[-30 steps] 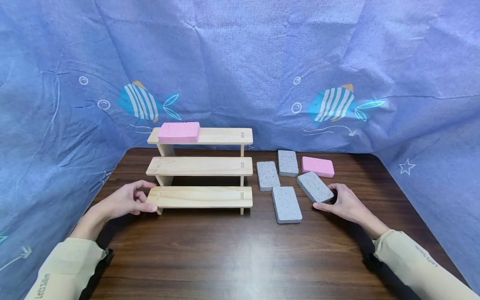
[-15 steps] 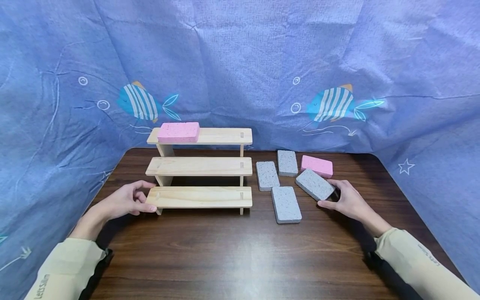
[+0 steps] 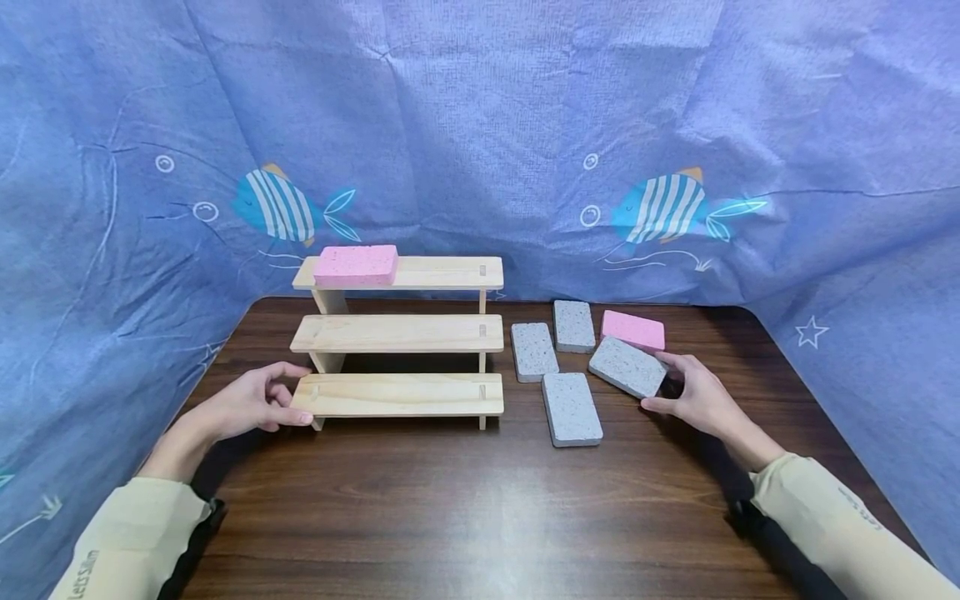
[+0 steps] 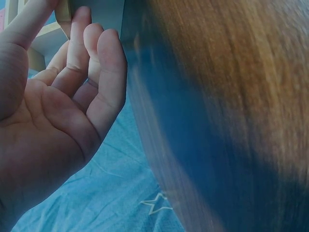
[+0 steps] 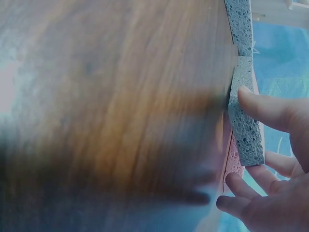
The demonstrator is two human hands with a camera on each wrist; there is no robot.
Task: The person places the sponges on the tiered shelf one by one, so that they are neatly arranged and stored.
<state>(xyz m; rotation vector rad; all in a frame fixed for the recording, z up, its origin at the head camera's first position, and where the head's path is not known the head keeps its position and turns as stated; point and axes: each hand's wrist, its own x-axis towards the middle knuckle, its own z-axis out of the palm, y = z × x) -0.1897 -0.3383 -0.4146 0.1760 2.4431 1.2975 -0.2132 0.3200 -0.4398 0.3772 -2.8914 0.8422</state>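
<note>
My left hand (image 3: 247,402) holds the left end of the lowest board of a three-tier wooden shelf (image 3: 405,395), thumb in front and index finger behind. In the left wrist view its other fingers (image 4: 111,63) are bent beside the board. With thumb and fingers, my right hand (image 3: 697,400) grips the right end of a grey porous pumice stone (image 3: 627,367). The right wrist view shows that grey stone edge-on, tilted, with the thumb on one side and fingers on the other. Just behind it lies a pink pumice stone (image 3: 633,329), partly covered.
Several other grey pumice stones lie between the shelf and my right hand: one nearest (image 3: 572,410), one beside the shelf (image 3: 535,352), one at the back (image 3: 574,326). Another pink stone (image 3: 356,265) sits on the top tier's left. Behind the dark table (image 3: 450,508) hangs a blue fish-print cloth (image 3: 480,150).
My right hand has turned the grey pumice stone counterclockwise and shifted it slightly back and left, so it now overlaps the pink one's front edge. The left hand stays at the shelf.
</note>
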